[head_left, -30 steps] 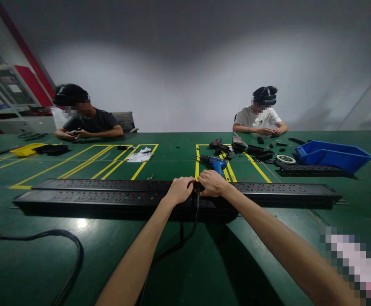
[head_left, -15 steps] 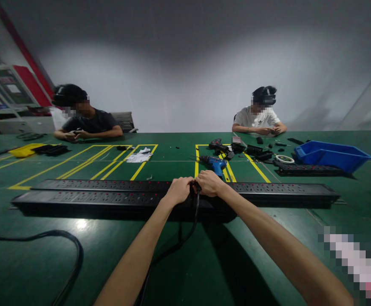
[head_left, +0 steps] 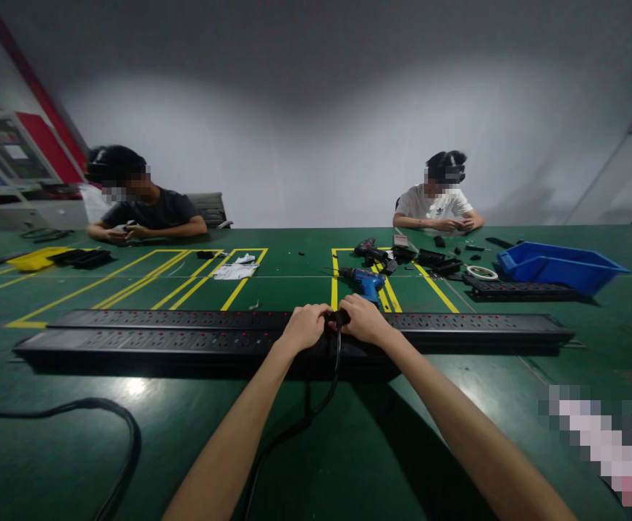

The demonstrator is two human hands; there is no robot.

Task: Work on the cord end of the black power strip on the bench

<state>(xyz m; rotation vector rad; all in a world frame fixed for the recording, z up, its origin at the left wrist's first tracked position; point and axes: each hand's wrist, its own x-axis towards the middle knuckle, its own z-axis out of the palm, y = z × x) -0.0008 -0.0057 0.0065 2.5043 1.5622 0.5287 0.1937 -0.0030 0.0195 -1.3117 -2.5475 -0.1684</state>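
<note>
Two long black power strips lie side by side across the table, the near strip (head_left: 147, 347) in front of the far strip (head_left: 483, 324). Both carry rows of sockets and small red marks. A black plug (head_left: 340, 318) sits above them between my hands, its black cable (head_left: 335, 387) hanging over the near strip toward me. My left hand (head_left: 309, 325) is closed, its fingertips at the plug's left side. Closed on the plug from the right is my right hand (head_left: 367, 318). The plug's underside and the sockets beneath are hidden.
A blue drill (head_left: 367, 282) lies just beyond the strips, near another drill (head_left: 367, 248) and black parts. Right stands a blue bin (head_left: 559, 264). A thick cable (head_left: 131, 434) curves at front left. Two people sit across the green table (head_left: 196, 434).
The view has shifted slightly. Both hands stay at the plug, with the right hand a little lower; the plug shows a bit more between them.
</note>
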